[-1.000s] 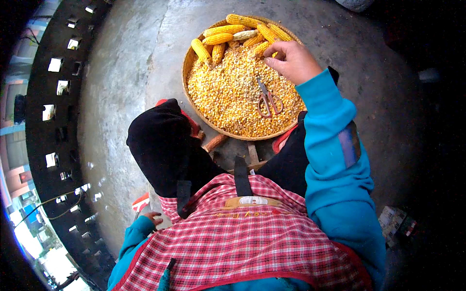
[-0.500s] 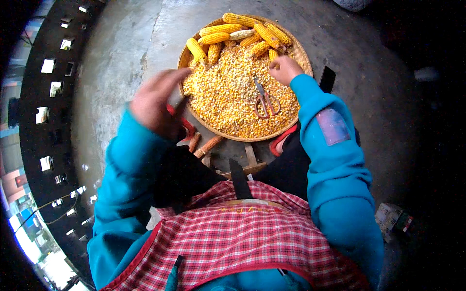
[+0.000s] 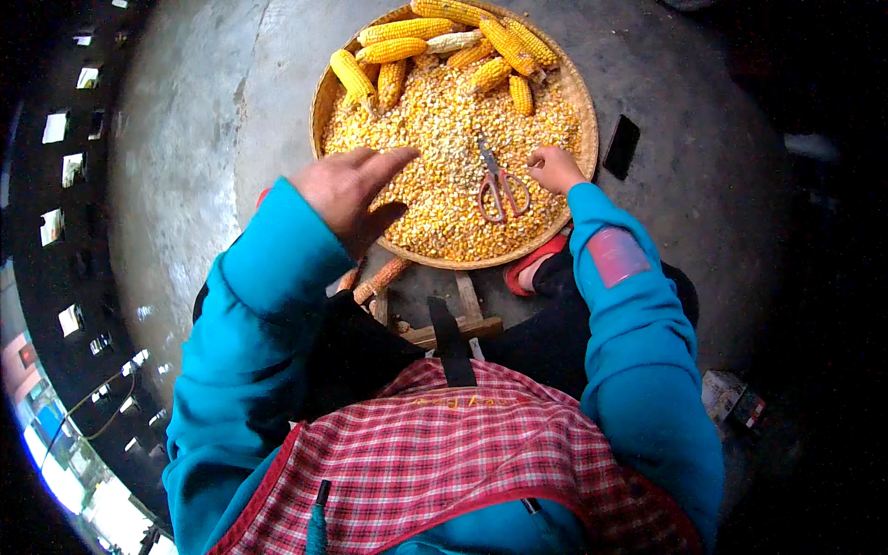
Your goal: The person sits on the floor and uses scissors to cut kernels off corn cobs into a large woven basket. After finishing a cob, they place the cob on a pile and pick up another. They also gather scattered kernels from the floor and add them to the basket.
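Note:
Over the front left of a round woven tray [image 3: 582, 111] of loose corn kernels [image 3: 416, 139] is my left hand [image 3: 356, 190], empty, thumb and index finger apart. My right hand [image 3: 555, 168] curls its fingers closely at the kernels on the right; what they hold, if anything, is too small to make out. Beside it red-handled scissors [image 3: 499, 190] lie on the kernels. Several yellow cobs [image 3: 407, 32] and a pale one [image 3: 453, 43] lie along the back of the tray.
A dark phone-like slab [image 3: 622, 147] lies on the concrete floor [image 3: 203, 111] right of the tray. Stripped cobs [image 3: 379, 277] and wooden legs [image 3: 467, 298] show below it. A black wall with square openings [image 3: 55, 227] runs along the left; a printed carton [image 3: 726, 398] is at lower right.
My left hand has risen from low beside my body to over the tray's front left. My right hand has moved down from near the cobs to beside the scissors.

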Demonstrator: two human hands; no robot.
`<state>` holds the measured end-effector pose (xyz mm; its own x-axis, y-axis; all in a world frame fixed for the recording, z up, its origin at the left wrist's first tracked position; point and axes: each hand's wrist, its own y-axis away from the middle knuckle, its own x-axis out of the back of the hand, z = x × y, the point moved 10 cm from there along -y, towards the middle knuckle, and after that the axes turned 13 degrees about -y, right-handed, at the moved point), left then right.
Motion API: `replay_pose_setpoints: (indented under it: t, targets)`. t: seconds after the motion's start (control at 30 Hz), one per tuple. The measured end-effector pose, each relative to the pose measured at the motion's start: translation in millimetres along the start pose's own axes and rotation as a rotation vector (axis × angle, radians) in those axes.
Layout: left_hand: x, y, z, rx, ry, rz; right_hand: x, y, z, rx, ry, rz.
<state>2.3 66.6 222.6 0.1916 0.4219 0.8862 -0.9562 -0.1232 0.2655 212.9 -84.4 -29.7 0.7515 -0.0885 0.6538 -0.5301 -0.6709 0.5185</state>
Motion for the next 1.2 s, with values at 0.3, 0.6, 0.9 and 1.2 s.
replay_pose_setpoints:
  t: [0.3,0.6,0.9,1.2]
  targets:
    - [9,34,-83,0.205,0.098,0.064,-47,11,-10,0.128,0.056,-0.155]
    - [-7,83,-197,0.439,0.26,0.192,-39,32,-29,0.208,0.045,-0.13]
    - [-102,71,-280,0.682,-0.074,0.186,-41,36,-106,0.318,-0.114,-0.184]
    - [-231,51,-302,0.765,-0.018,-0.014,-96,19,-81,0.235,0.053,-0.235]
